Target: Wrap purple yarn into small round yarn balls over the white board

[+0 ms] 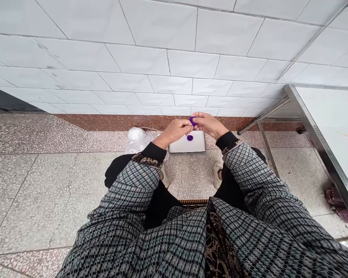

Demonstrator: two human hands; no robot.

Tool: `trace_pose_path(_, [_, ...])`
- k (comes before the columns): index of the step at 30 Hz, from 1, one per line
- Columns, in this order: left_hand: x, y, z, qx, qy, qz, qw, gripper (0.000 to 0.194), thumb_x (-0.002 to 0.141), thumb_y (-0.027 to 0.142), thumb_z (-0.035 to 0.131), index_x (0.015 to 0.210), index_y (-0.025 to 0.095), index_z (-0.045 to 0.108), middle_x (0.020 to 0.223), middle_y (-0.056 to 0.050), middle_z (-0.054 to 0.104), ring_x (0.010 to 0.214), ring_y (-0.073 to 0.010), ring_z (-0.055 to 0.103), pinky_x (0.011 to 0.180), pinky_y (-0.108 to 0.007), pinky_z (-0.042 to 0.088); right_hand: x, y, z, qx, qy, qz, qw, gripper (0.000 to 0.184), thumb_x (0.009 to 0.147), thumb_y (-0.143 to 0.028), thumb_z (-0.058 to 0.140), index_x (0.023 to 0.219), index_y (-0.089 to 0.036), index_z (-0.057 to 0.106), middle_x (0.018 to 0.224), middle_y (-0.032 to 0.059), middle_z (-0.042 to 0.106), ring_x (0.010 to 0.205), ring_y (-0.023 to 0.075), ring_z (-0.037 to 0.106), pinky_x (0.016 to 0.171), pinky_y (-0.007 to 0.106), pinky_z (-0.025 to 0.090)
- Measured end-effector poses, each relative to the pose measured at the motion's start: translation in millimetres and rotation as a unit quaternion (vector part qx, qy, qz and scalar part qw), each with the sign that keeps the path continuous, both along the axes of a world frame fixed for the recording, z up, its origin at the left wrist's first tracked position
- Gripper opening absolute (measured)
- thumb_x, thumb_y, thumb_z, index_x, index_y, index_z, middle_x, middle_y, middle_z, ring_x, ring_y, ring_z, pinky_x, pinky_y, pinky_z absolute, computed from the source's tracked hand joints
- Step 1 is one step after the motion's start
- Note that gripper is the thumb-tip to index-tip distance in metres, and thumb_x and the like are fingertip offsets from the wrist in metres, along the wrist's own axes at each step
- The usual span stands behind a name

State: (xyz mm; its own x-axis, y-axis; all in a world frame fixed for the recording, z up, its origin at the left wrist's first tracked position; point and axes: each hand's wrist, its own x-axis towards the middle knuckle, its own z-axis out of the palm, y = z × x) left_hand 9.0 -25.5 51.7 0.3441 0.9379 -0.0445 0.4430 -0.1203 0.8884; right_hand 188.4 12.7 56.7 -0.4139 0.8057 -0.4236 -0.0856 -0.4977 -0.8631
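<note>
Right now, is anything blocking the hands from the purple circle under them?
Nothing that I can see. The purple circle lies uncovered on the white tray, just below the left hand and the right hand in the picture. The right hand holds another purple piece.

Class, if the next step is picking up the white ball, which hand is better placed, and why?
Probably the left hand: it is nearer the white ball, on the same side. The right hand is farther away and holds the purple piece, though the left hand is also close to that.
</note>
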Motion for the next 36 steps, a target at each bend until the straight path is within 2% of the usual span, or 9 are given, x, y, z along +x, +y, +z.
trace_pose_path(3, [0.6, 3.9, 2.2, -0.030, -0.028, -0.027, 0.999, 0.019, 0.084, 0.016, 0.055, 0.066, 0.019, 0.060, 0.064, 0.000, 0.063, 0.067, -0.0141, 0.060, 0.075, -0.029, 0.047, 7.2, 4.7, 4.4, 0.023, 0.071, 0.010, 0.997, 0.018, 0.090, -0.014, 0.079, 0.095, -0.019, 0.063, 0.070, -0.0047, 0.065, 0.057, 0.0063, 0.057, 0.067, 0.020, 0.056])
trace_pose_path(6, [-1.9, 13.0, 6.1, -0.044, -0.029, -0.040, 0.998, 0.020, 0.085, 0.017, 0.057, 0.065, 0.018, 0.060, 0.065, 0.000, 0.063, 0.068, -0.0136, 0.060, 0.076, -0.029, 0.047, 19.4, 6.6, 11.0, 0.071, 0.090, 0.069, 0.991, 0.023, 0.085, -0.024, 0.086, 0.094, -0.018, 0.066, 0.074, -0.0040, 0.066, 0.059, 0.0059, 0.057, 0.067, 0.021, 0.054])
trace_pose_path(11, [-1.0, 28.6, 7.1, -0.055, 0.026, -0.044, 0.997, 0.022, 0.083, 0.014, 0.057, 0.061, 0.018, 0.058, 0.062, 0.002, 0.061, 0.062, -0.0118, 0.053, 0.068, -0.027, 0.041, 34.9, 3.0, 12.1, 0.140, -0.095, 0.173, 0.970, 0.013, 0.082, -0.013, 0.084, 0.088, -0.015, 0.073, 0.078, 0.0003, 0.073, 0.063, 0.0081, 0.057, 0.057, 0.021, 0.047])
trace_pose_path(14, [6.9, 30.5, 3.6, -0.058, 0.014, -0.055, 0.997, 0.020, 0.079, 0.010, 0.055, 0.061, 0.018, 0.059, 0.060, 0.002, 0.060, 0.060, -0.0109, 0.051, 0.065, -0.026, 0.040, 36.2, 0.0, 5.1, 0.141, -0.213, 0.159, 0.954, 0.014, 0.082, -0.004, 0.080, 0.082, -0.016, 0.072, 0.070, -0.0007, 0.070, 0.059, 0.0088, 0.054, 0.053, 0.021, 0.044])
trace_pose_path(16, [12.4, 28.8, 2.7, -0.059, 0.000, -0.053, 0.997, 0.019, 0.079, 0.009, 0.055, 0.062, 0.018, 0.060, 0.060, 0.002, 0.058, 0.059, -0.0107, 0.051, 0.064, -0.026, 0.039, 34.6, -0.6, 0.0, 0.145, -0.235, 0.114, 0.954, 0.018, 0.083, 0.000, 0.078, 0.082, -0.017, 0.072, 0.067, -0.0019, 0.067, 0.057, 0.0086, 0.052, 0.051, 0.020, 0.042])
trace_pose_path(19, [17.4, 24.7, 4.3, -0.064, -0.021, -0.044, 0.997, 0.020, 0.080, 0.008, 0.054, 0.064, 0.018, 0.060, 0.060, 0.002, 0.058, 0.059, -0.0108, 0.052, 0.064, -0.025, 0.041, 31.0, 0.8, -5.1, 0.121, -0.181, 0.051, 0.975, 0.018, 0.088, 0.001, 0.072, 0.088, -0.016, 0.072, 0.068, -0.0019, 0.067, 0.057, 0.0079, 0.054, 0.051, 0.018, 0.043])
trace_pose_path(25, [17.8, 21.0, 2.0, -0.070, -0.044, -0.052, 0.995, 0.024, 0.085, 0.007, 0.052, 0.064, 0.018, 0.059, 0.061, 0.002, 0.058, 0.060, -0.0111, 0.055, 0.066, -0.025, 0.043, 27.7, 5.8, -7.2, -0.011, 0.012, -0.046, 0.999, 0.009, 0.096, -0.006, 0.069, 0.095, -0.015, 0.066, 0.071, -0.0007, 0.069, 0.057, 0.0070, 0.059, 0.057, 0.017, 0.049])
trace_pose_path(32, [14.7, 21.2, -6.3, -0.069, -0.041, -0.089, 0.993, 0.020, 0.084, 0.010, 0.054, 0.067, 0.018, 0.061, 0.063, 0.002, 0.060, 0.064, -0.0128, 0.057, 0.069, -0.027, 0.045, 34.7, 4.1, -6.1, 0.004, 0.147, 0.001, 0.989, 0.026, 0.082, -0.018, 0.087, 0.097, -0.017, 0.066, 0.074, -0.0043, 0.065, 0.058, 0.0059, 0.055, 0.058, 0.018, 0.050])
trace_pose_path(36, [11.8, 23.7, -6.4, -0.050, 0.038, -0.055, 0.997, 0.020, 0.081, 0.013, 0.056, 0.062, 0.018, 0.060, 0.062, 0.002, 0.060, 0.061, -0.0129, 0.053, 0.065, -0.028, 0.039, 41.7, 2.6, -1.2, 0.057, 0.064, 0.117, 0.989, 0.020, 0.081, -0.018, 0.086, 0.092, -0.015, 0.070, 0.075, -0.0013, 0.068, 0.059, 0.0064, 0.053, 0.053, 0.018, 0.044])
